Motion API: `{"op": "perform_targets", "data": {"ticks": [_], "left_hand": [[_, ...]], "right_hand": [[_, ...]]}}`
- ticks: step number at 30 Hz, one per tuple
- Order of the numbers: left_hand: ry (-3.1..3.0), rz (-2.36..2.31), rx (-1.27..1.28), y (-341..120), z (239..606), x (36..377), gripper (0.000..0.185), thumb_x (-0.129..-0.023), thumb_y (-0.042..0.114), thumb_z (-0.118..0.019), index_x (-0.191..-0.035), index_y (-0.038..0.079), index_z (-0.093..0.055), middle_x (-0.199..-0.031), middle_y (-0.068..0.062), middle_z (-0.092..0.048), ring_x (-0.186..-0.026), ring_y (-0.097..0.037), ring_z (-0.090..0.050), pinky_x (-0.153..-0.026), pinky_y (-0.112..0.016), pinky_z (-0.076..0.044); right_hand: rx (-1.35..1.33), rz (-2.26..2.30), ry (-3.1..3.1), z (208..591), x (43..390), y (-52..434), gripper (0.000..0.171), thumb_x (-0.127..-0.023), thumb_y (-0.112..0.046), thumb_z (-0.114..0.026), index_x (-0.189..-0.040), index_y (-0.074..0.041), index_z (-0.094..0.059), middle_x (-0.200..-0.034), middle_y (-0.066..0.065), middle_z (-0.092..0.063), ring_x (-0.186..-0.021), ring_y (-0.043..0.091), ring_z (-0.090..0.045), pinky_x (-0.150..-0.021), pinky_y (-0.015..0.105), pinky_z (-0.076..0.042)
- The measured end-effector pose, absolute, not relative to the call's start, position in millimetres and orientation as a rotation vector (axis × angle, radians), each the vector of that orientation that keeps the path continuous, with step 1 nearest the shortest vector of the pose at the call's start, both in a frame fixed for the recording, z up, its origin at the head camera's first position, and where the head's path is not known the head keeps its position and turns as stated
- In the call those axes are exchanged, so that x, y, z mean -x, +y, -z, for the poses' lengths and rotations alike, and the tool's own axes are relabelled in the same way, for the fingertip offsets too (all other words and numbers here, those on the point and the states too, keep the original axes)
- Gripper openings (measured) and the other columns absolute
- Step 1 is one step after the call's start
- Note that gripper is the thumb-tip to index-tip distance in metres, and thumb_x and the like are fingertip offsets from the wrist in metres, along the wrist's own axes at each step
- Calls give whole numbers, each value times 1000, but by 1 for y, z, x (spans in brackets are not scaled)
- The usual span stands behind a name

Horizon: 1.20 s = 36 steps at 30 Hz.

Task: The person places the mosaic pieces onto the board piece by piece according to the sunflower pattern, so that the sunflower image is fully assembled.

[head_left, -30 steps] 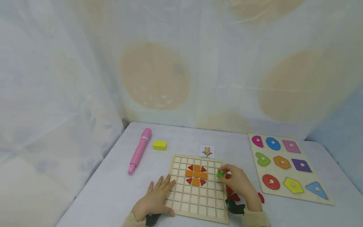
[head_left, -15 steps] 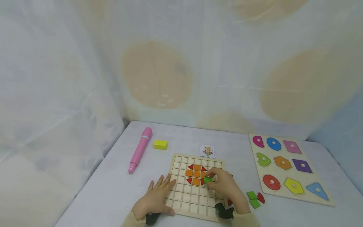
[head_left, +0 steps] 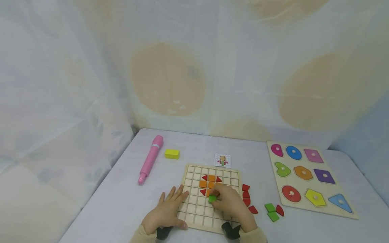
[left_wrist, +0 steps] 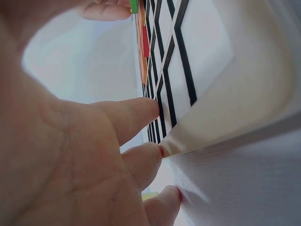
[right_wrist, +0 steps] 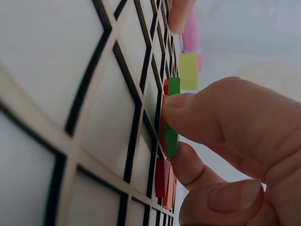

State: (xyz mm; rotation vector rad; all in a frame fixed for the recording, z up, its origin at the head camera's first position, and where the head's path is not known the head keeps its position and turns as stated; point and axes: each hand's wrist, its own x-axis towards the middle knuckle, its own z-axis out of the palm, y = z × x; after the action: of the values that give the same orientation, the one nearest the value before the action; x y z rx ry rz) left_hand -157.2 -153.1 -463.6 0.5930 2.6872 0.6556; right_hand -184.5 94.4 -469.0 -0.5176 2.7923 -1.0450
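Observation:
My right hand [head_left: 231, 202] pinches a green square tile [head_left: 212, 198] between thumb and fingers, close over the wooden grid board [head_left: 194, 211], just below the lower orange tile. In the right wrist view the green tile [right_wrist: 173, 117] stands on edge to the camera beside red and orange tiles. A cross of orange tiles [head_left: 203, 184] around an orange round piece [head_left: 211, 185] lies on the board, with red triangles [head_left: 203, 192] at its corners; my right hand partly covers it. My left hand [head_left: 165, 211] lies with fingers spread, fingertips on the board's left edge.
Several red pieces [head_left: 247, 201] lie right of the board, with two green tiles [head_left: 273, 216] and a red piece farther right. A pattern card [head_left: 223, 161] sits behind the board. A shape puzzle [head_left: 304, 182] lies right; a yellow block [head_left: 172, 154] and pink pen-like stick [head_left: 150, 160] lie left.
My right hand has carried the green tile leftward from the board's right edge to just below the orange cross, uncovering the loose pieces on the right. The left hand stays put.

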Motion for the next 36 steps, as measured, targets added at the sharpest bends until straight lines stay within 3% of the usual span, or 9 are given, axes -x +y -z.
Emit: {"op": "perform_targets", "data": {"ticks": [9, 20, 28, 36], "left_hand": [[2705, -627, -586, -153, 471, 160, 108, -63, 47, -85, -151, 12, -33, -162, -17, -17, -147, -47, -13, -108, -77, -8], [2701, -634, -586, -154, 470, 160, 108, -63, 46, -86, -151, 12, -33, -162, -17, -16, -147, -48, -13, -107, -78, -8], [2695, -647, -584, -154, 469, 159, 107, -63, 44, -86, -150, 11, -34, -162, -18, -16, -147, -48, -13, -107, -78, -8], [2696, -646, -589, -154, 466, 158, 107, -63, 44, -86, -150, 10, -33, -162, -18, -16, -147, -48, -12, -107, -78, -7]], "right_hand": [[570, 945, 2863, 466, 178, 84, 23, -72, -2, -75, -91, -13, -70, -88, -3, -66, -79, 11, -56, -71, 34, -52], [574, 953, 2867, 467, 178, 84, 13, -74, -8, -80, -78, -16, -70, -78, -8, -59, -72, 6, -51, -68, 26, -49], [558, 979, 2870, 469, 180, 89, 9, -79, -9, -76, -83, -17, -72, -79, -10, -64, -74, 5, -54, -68, 24, -50], [392, 1103, 2875, 468, 184, 109, 12, -82, -7, -72, -84, -18, -69, -78, -9, -63, -62, 8, -46, -54, 19, -39]]}}
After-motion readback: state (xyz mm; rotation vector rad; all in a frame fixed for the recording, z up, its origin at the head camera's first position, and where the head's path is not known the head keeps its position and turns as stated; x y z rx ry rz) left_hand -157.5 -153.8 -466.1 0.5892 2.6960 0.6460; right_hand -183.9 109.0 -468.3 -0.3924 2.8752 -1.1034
